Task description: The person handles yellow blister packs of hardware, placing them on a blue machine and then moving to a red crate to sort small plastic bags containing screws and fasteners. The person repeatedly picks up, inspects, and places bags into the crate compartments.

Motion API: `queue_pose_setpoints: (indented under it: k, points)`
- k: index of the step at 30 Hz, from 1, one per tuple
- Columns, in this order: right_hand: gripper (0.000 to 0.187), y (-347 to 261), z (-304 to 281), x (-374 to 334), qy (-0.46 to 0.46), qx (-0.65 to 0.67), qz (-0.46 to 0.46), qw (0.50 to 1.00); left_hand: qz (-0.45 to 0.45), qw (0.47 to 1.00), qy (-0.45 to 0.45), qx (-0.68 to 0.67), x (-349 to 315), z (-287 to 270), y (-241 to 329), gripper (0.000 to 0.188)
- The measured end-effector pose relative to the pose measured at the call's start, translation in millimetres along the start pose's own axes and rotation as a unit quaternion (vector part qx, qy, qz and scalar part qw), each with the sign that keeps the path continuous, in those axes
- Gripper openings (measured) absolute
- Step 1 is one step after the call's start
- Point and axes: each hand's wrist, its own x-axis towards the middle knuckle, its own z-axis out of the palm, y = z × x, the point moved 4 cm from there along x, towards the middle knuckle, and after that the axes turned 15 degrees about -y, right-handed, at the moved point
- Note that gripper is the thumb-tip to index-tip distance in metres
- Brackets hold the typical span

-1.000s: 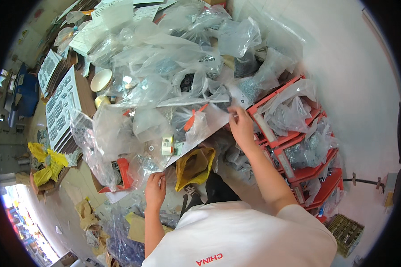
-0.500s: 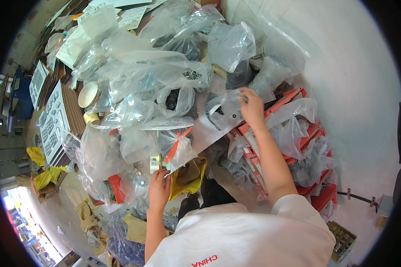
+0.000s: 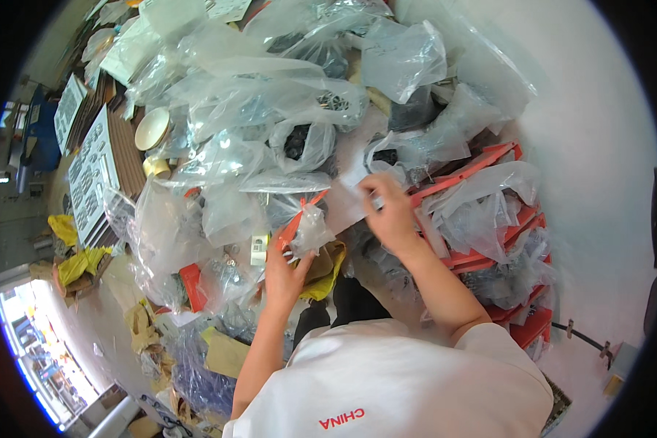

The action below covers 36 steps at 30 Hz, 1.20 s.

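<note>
My left hand [image 3: 283, 274] is at the near edge of the heap. Its thumb and fingers close round the lower end of a small clear plastic bag [image 3: 315, 228] with a red tie [image 3: 293, 226]. Beside that hand lies a small white and green box [image 3: 258, 250]. Over a pale flat sheet [image 3: 347, 191], my right hand [image 3: 390, 215] hovers with curled fingers apart and nothing visible in them. Just beyond it rests a clear bag with black parts [image 3: 384, 156]. A yellow bag [image 3: 332, 271] hangs below, near my legs.
Many clear plastic bags [image 3: 226, 157] cover the surface ahead. Red bins [image 3: 482, 248] with bagged parts stand at the right. To the left are stacked cardboard sheets [image 3: 95, 179] and a cream bowl [image 3: 152, 129]. A white wall [image 3: 591, 182] bounds the right side.
My right hand has let go of the clear bag with black parts and moved left and nearer. My left hand has moved up and right onto the bag with the red tie.
</note>
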Motion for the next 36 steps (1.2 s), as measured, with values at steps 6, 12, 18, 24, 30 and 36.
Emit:
queue_pose_setpoints:
  k: [6, 12, 18, 24, 30, 36]
  points:
    - [0.068, -13, 95, -6, -0.139, 0.112, 0.116, 0.977, 0.035, 0.984, -0.069, 0.161, 6, 19, 10, 0.035]
    - [0.048, 13, 89, 1, -0.103, 0.129, 0.199, 0.966, 0.065, 0.989, 0.012, 0.131, -7, 18, -14, 0.046]
    - [0.052, 23, 95, -2, -0.081, 0.147, 0.239, 0.957, 0.002, 0.983, 0.081, 0.166, 8, 4, -52, 0.082]
    - [0.036, -5, 101, 18, -0.098, 0.276, 0.186, 0.938, -0.049, 0.986, 0.079, 0.139, 32, 10, -64, 0.086]
    - [0.021, -53, 75, 21, -0.089, 0.341, 0.162, 0.922, 0.067, 0.993, 0.092, 0.030, 14, 39, -36, 0.079]
    - [0.021, -43, 19, 25, -0.092, 0.364, 0.125, 0.918, 0.099, 0.990, 0.019, -0.102, 16, 88, 11, 0.072]
